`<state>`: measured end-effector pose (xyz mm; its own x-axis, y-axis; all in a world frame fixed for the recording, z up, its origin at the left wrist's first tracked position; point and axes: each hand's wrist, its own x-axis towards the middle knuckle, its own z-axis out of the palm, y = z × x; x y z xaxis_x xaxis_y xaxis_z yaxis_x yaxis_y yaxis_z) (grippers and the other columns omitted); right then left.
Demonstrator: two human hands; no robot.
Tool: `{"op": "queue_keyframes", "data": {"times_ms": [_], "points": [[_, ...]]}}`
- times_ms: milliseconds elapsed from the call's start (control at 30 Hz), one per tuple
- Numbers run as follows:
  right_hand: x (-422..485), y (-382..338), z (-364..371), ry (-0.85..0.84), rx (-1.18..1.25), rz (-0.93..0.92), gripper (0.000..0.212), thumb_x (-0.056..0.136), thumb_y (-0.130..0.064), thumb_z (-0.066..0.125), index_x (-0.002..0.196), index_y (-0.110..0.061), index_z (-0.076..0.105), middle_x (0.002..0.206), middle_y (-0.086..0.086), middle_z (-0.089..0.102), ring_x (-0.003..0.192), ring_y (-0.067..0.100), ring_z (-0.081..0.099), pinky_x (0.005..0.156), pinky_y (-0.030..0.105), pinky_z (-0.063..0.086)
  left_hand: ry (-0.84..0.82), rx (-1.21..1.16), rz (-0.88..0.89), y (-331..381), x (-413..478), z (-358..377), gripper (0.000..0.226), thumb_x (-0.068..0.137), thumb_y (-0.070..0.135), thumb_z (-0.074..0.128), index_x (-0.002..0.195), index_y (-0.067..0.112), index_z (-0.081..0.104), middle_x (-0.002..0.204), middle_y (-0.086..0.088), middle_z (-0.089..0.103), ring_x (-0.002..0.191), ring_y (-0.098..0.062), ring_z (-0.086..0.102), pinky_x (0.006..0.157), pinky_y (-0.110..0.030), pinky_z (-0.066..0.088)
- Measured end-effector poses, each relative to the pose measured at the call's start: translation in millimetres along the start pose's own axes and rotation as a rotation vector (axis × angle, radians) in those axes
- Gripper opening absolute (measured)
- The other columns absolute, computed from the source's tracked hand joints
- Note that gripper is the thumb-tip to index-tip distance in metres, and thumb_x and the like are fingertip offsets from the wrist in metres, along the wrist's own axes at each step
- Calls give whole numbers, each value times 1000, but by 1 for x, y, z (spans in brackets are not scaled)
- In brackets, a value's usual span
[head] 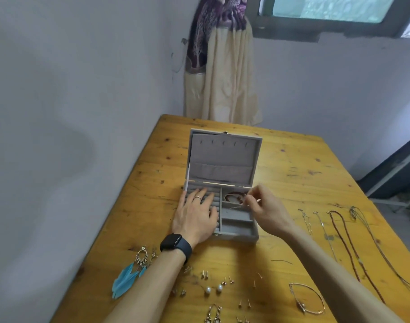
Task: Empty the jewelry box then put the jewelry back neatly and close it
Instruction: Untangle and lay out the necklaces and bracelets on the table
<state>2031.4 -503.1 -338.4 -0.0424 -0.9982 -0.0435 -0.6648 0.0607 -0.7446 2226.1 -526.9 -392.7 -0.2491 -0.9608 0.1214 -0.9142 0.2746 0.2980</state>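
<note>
On the wooden table [292, 164], an open jewelry box [224, 157] sits mid-table with both hands at it.
Blue feather earrings [126, 279] lie near left, pearl earrings [213, 289] in front of the box. The left hand [196, 215] rests flat, fingers straight, on the ring rolls in its left half. The right hand [267, 208] pinches a thin chain [235, 207] over the right compartments; a reddish bracelet [233, 198] lies in the rear one. Necklaces [346, 241] and a bangle [307, 298] lie further right.
</note>
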Motion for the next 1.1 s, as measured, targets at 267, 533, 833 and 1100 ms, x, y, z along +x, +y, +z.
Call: {"op": "queue_keyframes", "data": {"times_ms": [267, 533, 833, 1100], "points": [[-49, 0, -36, 35, 477, 1, 15, 98, -14, 62, 112, -19, 66, 93, 2, 75, 69, 10, 63, 57, 26, 47, -43, -611, 61, 36, -5, -28, 41, 97, 31, 57, 138, 32, 55, 130, 15, 63, 123, -2, 52, 103, -22, 43], [-93, 24, -60, 69, 527, 23, 18, 93, -19, 68, 111, -21, 68, 93, 0, 76, 70, 12, 63, 59, 28, 48, -515, -1004, 86, 94, -22, -36, 20, 96, 27, 64, 112, 21, 74, 102, 7, 76, 100, -7, 69, 89, -21, 52], [-124, 62, -66, 195, 673, 113, 23, 87, -20, 75, 108, -15, 68, 95, 3, 78, 67, 11, 60, 57, 26, 47, -602, -956, 79, 130, -42, -15, 18, 92, 32, 69, 102, 19, 75, 93, 0, 76, 85, -9, 68, 80, -28, 51], [-136, 97, -63, 254, 797, 231, 19, 88, -17, 74, 105, -25, 73, 101, 7, 74, 67, 12, 60, 61, 28, 49, -598, -878, 16, 145, -33, -10, 20, 92, 35, 68, 98, 18, 75, 77, 5, 68, 71, -7, 62, 74, -25, 53]]}}
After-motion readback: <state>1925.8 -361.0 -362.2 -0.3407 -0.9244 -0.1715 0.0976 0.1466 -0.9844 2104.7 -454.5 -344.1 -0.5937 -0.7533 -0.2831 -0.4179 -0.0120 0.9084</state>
